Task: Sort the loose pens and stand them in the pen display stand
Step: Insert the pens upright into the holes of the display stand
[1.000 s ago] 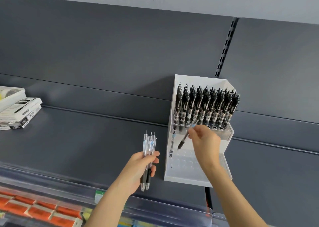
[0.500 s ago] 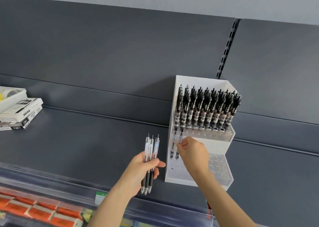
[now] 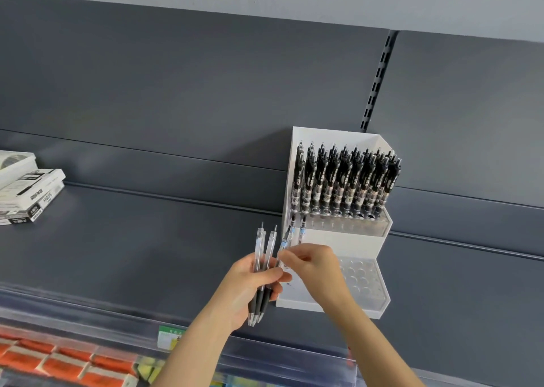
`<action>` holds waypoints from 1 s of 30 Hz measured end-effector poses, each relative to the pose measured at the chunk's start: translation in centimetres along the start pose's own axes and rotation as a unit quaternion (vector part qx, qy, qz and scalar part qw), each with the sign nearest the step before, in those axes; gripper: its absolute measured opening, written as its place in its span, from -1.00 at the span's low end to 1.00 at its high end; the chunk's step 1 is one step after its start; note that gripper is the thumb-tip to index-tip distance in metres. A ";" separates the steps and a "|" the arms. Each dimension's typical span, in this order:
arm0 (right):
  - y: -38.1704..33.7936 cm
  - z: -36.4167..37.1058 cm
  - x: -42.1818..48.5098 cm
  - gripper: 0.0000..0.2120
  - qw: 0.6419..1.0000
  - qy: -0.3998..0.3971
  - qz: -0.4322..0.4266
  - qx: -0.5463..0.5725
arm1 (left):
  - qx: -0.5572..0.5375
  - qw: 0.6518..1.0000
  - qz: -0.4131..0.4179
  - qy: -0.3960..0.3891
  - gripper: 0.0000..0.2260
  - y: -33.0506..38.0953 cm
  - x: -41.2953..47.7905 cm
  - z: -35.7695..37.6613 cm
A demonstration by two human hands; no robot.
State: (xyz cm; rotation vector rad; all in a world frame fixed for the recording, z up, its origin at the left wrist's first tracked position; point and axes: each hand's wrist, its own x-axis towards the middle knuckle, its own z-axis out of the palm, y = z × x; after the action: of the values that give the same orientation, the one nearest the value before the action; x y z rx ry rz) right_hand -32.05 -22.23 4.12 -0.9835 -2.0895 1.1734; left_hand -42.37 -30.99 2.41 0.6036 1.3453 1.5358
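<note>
Head view: my left hand (image 3: 250, 286) has its fingers clamped round two clear-barrelled, black-gripped pens (image 3: 263, 251) above the dark grey shelf (image 3: 147, 254), near its front edge. My right hand (image 3: 315, 268) pinches a third clear pen (image 3: 285, 241) beside them. Next, I judge, it needs standing upright in a free front-left hole of the white tiered plastic display stand (image 3: 379, 308).

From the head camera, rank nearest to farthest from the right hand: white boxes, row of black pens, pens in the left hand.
1. The pens held by the left hand, just left of the right hand.
2. The row of black pens, above, in the stand's back tier.
3. The white boxes, far left on the shelf.
</note>
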 end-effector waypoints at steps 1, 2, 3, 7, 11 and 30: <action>-0.1 0.0 -0.1 -0.81 1.000 -0.009 0.005 0.018 | 0.000 1.000 -0.003 -0.005 -0.90 0.0 0.1 0.3; 0.0 -0.1 -0.1 -0.78 0.999 -0.009 0.012 0.029 | -0.001 1.000 -0.006 -0.007 -0.91 -0.1 0.1 0.6; 0.1 -0.2 -0.1 -0.74 0.999 -0.004 0.019 0.034 | -0.002 1.000 -0.010 -0.007 -0.92 -0.2 0.2 0.7; 0.5 -1.5 -0.1 -0.72 0.998 0.017 0.045 0.034 | -0.018 1.000 -0.024 0.004 -0.89 -0.4 0.5 0.7; 0.5 -4.3 0.4 -0.76 0.995 0.092 0.032 0.011 | 0.045 0.997 -0.009 0.057 -0.82 -0.4 0.5 0.1; 2.6 -1.4 2.6 -0.81 0.979 0.117 0.012 -0.165 | 0.061 0.998 -0.011 0.023 -0.95 -0.8 0.4 -0.1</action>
State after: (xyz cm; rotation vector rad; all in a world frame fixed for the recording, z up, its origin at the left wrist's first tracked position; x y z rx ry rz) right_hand -31.63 -18.53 2.77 -1.2329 -2.1215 0.6924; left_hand -42.31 -30.76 1.53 0.6298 1.4840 1.4649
